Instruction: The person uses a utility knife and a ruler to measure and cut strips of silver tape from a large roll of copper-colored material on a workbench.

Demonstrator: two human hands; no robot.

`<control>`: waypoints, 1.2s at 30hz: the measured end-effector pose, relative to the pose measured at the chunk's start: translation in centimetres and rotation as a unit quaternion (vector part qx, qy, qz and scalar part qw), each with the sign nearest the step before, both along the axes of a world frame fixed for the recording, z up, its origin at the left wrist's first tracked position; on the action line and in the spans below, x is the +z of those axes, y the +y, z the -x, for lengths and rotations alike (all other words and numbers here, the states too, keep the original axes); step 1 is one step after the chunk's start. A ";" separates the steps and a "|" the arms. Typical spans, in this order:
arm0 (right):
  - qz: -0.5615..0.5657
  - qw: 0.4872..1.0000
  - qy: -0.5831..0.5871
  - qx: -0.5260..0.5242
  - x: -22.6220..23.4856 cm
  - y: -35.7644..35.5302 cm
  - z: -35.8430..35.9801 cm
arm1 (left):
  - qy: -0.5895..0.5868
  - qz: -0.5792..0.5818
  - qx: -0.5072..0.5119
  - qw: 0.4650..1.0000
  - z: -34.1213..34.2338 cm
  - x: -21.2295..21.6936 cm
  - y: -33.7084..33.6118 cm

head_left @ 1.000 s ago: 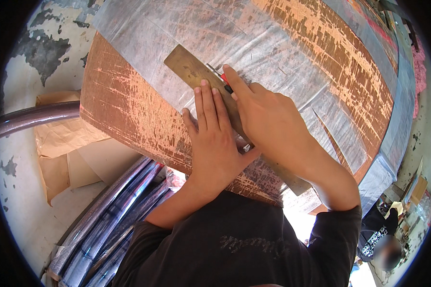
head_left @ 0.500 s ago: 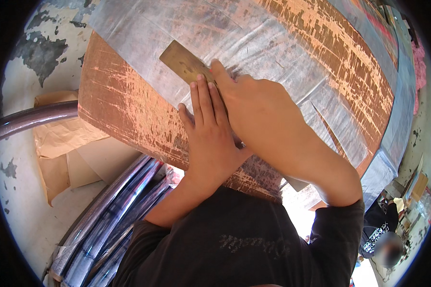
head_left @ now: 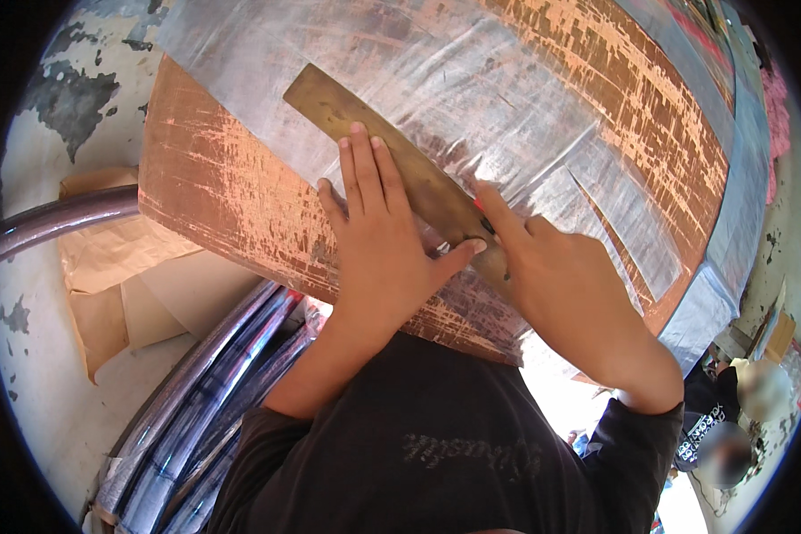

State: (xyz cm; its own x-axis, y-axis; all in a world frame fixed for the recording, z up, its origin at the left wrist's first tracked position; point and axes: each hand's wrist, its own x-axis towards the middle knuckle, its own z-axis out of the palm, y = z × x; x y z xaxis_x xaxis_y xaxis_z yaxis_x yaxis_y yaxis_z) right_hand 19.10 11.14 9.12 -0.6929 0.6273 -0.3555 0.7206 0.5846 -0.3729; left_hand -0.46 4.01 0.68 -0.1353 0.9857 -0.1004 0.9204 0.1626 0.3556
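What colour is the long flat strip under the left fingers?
The strip is brownish gold with darker blotches, best seen in the head view.

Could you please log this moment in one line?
Left hand: spread on brown straightedge | Right hand: holding red-and-black tool at straightedge's edge | Under straightedge: translucent sheet | Beneath sheet: scratched brown surface

Scratched brown tabletop (head_left: pixel 214 151), worn pale in patches, translucent sheeting (head_left: pixel 472 98) across it
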 end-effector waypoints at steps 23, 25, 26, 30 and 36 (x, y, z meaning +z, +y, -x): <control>-0.075 0.965 0.025 -0.249 1.3 -6.2 -12.4 | 0.007 -0.045 -0.036 0.998 1.2 -0.7 -1.2; -0.076 0.946 0.016 -0.315 -1.3 -6.6 -12.4 | 0.014 -0.053 -0.048 0.997 1.4 -1.0 -1.6; -0.098 0.937 0.047 -0.332 -2.9 -6.8 -12.2 | 0.013 -0.056 -0.053 0.997 1.5 -1.0 -1.8; -0.103 0.907 0.110 -0.393 -5.4 -6.4 -11.7 | 0.030 -0.060 -0.063 0.996 1.8 -1.7 -3.0; -0.142 0.900 0.119 -0.395 -6.9 -5.6 -12.4 | 0.022 -0.068 -0.076 0.995 2.9 -2.1 -4.1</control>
State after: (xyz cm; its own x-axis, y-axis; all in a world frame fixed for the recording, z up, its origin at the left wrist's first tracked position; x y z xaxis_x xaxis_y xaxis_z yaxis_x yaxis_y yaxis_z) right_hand 31.51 5.55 2.21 -0.0259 0.9997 -0.0027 0.8723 0.0213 -0.4886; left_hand -3.32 -0.06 -1.45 0.0149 0.9992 0.0375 0.9460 -0.0262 0.3231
